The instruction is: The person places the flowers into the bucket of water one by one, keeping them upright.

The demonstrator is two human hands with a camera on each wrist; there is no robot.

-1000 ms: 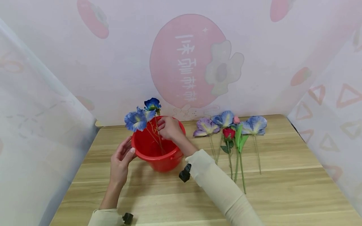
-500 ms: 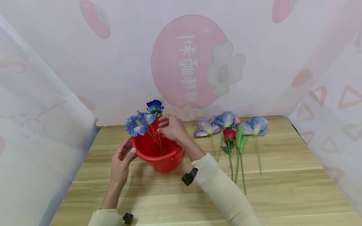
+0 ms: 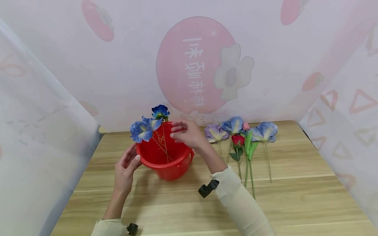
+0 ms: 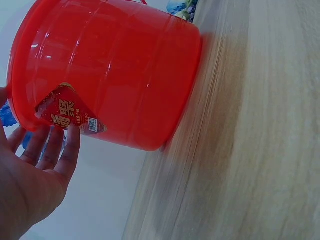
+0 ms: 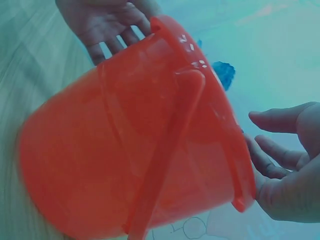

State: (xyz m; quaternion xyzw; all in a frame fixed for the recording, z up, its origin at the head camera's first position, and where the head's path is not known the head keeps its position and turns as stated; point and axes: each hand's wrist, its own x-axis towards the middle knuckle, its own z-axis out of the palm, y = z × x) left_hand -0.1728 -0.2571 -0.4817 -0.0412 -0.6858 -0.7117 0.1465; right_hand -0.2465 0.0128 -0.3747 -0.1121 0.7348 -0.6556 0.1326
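Observation:
A red plastic bucket (image 3: 168, 172) stands upright on the table, its folded handle (image 5: 167, 150) showing in the right wrist view. Two artificial flowers lean in it: a light blue iris-like bloom (image 3: 141, 131) and a dark blue rose-like bloom (image 3: 160, 111), their heads above the rim. My left hand (image 3: 125, 170) holds the bucket's left side, thumb at the rim and fingers against the outer wall near a label (image 4: 70, 110). Over the bucket's right rim, my right hand (image 3: 189, 133) has its fingers apart, with nothing between them.
To the right lie a purple flower (image 3: 216, 132), two more blue irises (image 3: 233, 125), a red rose (image 3: 238, 140) and a pink bud (image 3: 245, 126) with green leaves. Patterned sheets (image 3: 124, 65) wall the wooden table (image 3: 165, 209) at the back and sides.
My right hand has let go of the dark blue flower's stem and drawn back to the right, its fingers loosening. The left hand stays at the bucket.

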